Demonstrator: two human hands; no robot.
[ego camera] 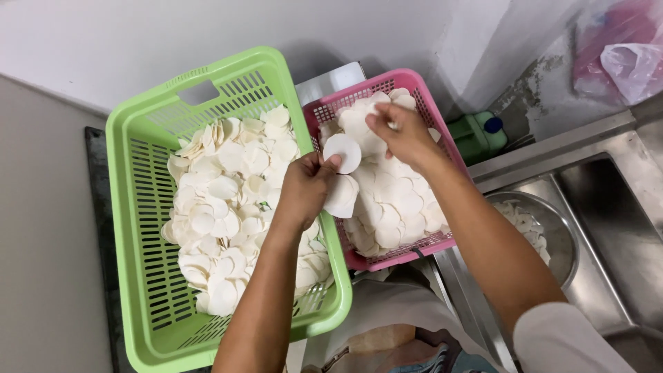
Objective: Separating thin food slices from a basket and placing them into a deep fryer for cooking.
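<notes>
Your left hand (304,190) sits over the seam between the two baskets, fingers closed on a small stack of white discs (342,173): one disc stands up against the thumb at 12 o'clock of the hand, another hangs below at 4 o'clock. Held on edge like that, the faces stay free to peel apart.

Your right hand (400,135) is over the pink basket (421,86), at 2 o'clock from the left hand, fingertips pinched on another disc lying on the heap. The hands are apart, each gripping its own piece.

The discs are thin, round, matte and off-white. Many are slightly cupped or curled at the rim, so they look light and stiff rather than limp.

The green basket (138,207), at 9 o'clock of the left hand, holds discs scattered singly in a loose layer. The pink basket's discs lie denser and more overlapped. Both baskets are slotted plastic with straight walls, side by side and touching, so a piece crosses with a short reach.

At 3 o'clock, a steel bowl (563,242) in the sink (621,207) holds more discs. A green bottle (476,135) with a blue cap stands behind the pink basket at 1 o'clock. A bag (621,55) lies at the top right corner.
</notes>
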